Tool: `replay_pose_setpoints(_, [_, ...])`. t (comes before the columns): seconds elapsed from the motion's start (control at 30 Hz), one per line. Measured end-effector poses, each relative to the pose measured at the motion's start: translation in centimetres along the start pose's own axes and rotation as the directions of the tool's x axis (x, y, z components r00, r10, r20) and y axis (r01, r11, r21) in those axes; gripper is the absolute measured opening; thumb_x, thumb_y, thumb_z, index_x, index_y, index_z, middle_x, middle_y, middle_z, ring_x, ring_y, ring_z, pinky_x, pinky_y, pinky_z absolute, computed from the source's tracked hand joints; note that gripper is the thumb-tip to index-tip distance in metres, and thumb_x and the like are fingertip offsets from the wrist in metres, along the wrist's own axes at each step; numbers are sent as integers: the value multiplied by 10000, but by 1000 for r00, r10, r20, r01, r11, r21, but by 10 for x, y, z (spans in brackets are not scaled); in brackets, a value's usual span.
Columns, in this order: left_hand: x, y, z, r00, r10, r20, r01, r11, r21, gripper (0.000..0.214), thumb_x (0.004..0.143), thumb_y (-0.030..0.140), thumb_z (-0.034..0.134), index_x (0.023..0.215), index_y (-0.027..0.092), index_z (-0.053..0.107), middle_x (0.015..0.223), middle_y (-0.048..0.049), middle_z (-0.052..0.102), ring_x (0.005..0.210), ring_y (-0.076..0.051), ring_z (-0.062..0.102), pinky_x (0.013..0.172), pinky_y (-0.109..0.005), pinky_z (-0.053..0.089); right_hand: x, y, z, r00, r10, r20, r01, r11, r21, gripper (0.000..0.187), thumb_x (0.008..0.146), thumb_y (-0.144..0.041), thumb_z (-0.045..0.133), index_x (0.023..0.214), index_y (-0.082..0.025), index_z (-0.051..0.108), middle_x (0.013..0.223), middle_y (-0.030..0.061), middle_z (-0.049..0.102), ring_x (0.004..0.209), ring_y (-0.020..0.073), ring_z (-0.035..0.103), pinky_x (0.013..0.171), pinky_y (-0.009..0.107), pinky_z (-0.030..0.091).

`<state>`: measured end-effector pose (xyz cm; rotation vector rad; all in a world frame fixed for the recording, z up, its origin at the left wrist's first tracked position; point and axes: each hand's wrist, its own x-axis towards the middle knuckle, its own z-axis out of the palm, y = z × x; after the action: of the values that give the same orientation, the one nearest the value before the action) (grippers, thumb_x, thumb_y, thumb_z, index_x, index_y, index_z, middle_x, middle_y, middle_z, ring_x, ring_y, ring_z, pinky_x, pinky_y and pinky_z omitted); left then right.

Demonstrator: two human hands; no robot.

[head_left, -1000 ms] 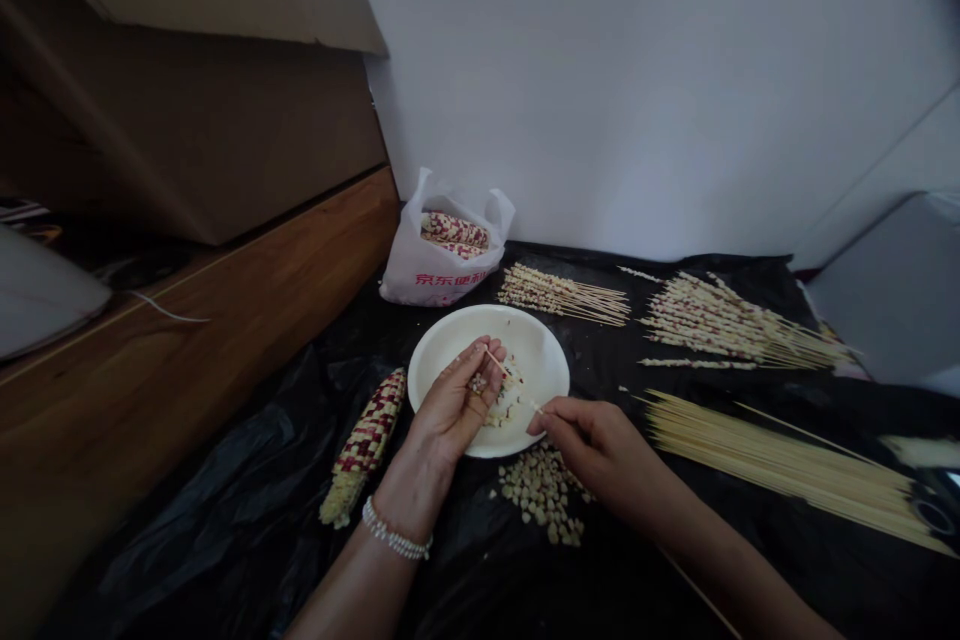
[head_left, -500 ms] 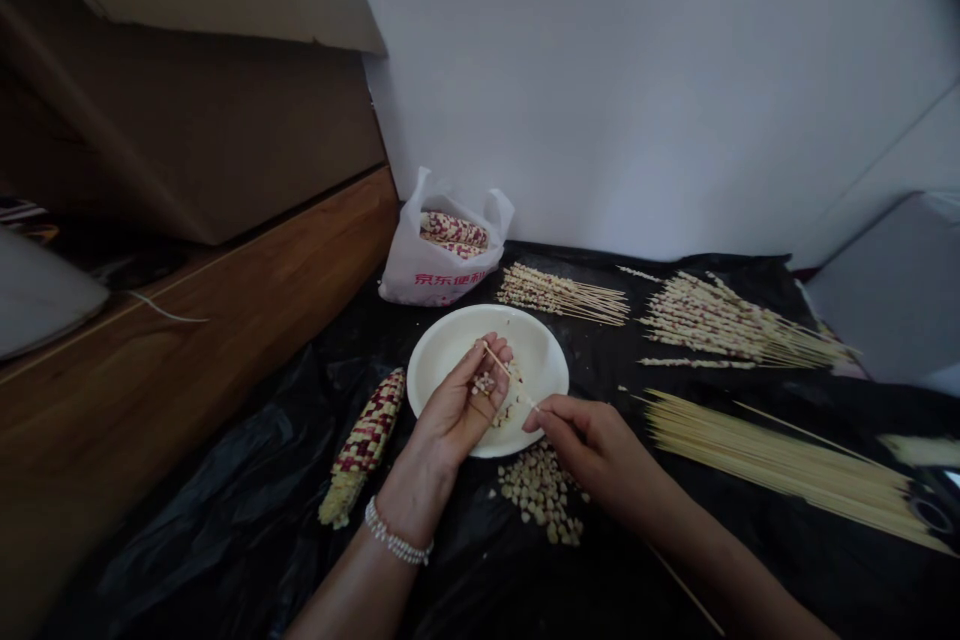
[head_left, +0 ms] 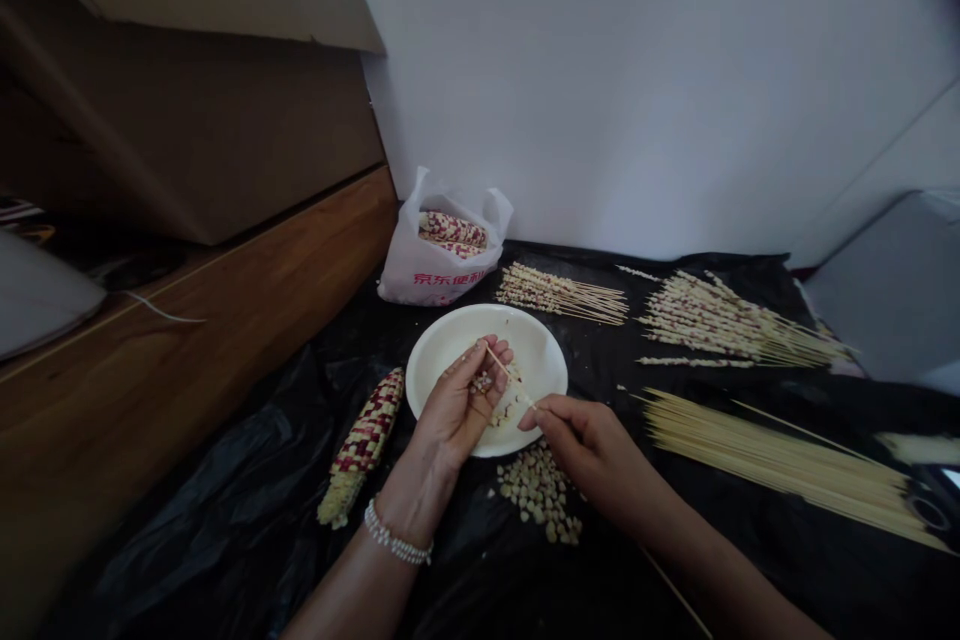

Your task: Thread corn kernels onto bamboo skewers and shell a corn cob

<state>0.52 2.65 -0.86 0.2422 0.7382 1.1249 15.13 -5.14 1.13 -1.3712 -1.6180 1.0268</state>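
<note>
Skewer [head_left: 510, 376] in right fingers [head_left: 551, 410], over plate [head_left: 536, 340]

A strand of small, white, pearl-like beads [head_left: 393, 542] circles the wrist just behind the left hand [head_left: 457, 410]. Both forearms are bare, the left forearm [head_left: 352, 590] and right forearm [head_left: 720, 560] narrowing toward the hands, and the right hand [head_left: 592, 450] shows no jewellery.

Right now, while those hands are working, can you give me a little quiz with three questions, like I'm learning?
1. Which hand wears the white bead bracelet?
2. True or false: the speckled corn cob lies on the black plastic sheet, beside the white plate.
3. Fill in the blank: the fingers of the right hand pinch a thin bamboo ____.

Key: 1. left hand; 2. true; 3. skewer.
</note>
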Motion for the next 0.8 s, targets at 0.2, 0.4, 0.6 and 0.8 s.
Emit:
replay_pose_setpoints(0.2, [-6, -6, 2, 998, -30, 54, 26, 998, 60, 120, 860, 127, 595, 918, 100, 696, 893, -88, 723, 796, -136, 694, 668, -196, 564, 2, 3, 2, 1000, -12, -28, 13, 1000, 7, 288, 915, -285, 442, 785, -165, 670, 523, -56, 374, 519, 139, 371, 506, 259, 302])
replay_pose_setpoints(0.4, [-15, -16, 5, 978, -101, 181, 74, 986, 151, 148, 858, 172, 614, 964, 100, 689, 934, -100, 711, 802, -139, 675, 634, -215, 565, 4, 8, 1, 999, -12, -32, 13, 999, 30, 276, 929, -294, 435, 707, -194, 564, 528, -63, 382, 489, 120, 351, 467, 242, 290])
replay_pose_setpoints(0.6, [-9, -10, 4, 989, -146, 37, 145, 989, 18, 116, 865, 161, 608, 951, 121, 675, 935, -75, 706, 818, -117, 683, 648, -181, 557, 2, 9, 1, 1000, 14, 3, -14, 999, 36, 306, 927, -283, 452, 635, -208, 502, 476, -70, 394, 437, 107, 360, 422, 234, 264])
replay_pose_setpoints(0.8, [-13, -13, 6, 994, -98, 44, 95, 993, 77, 118, 842, 160, 636, 941, 123, 688, 967, -89, 712, 856, -135, 686, 668, -181, 560, 3, 7, 1, 1000, -3, -23, 4, 1000, 21, 283, 921, -277, 455, 662, -199, 540, 534, -59, 381, 502, 117, 350, 451, 235, 270])
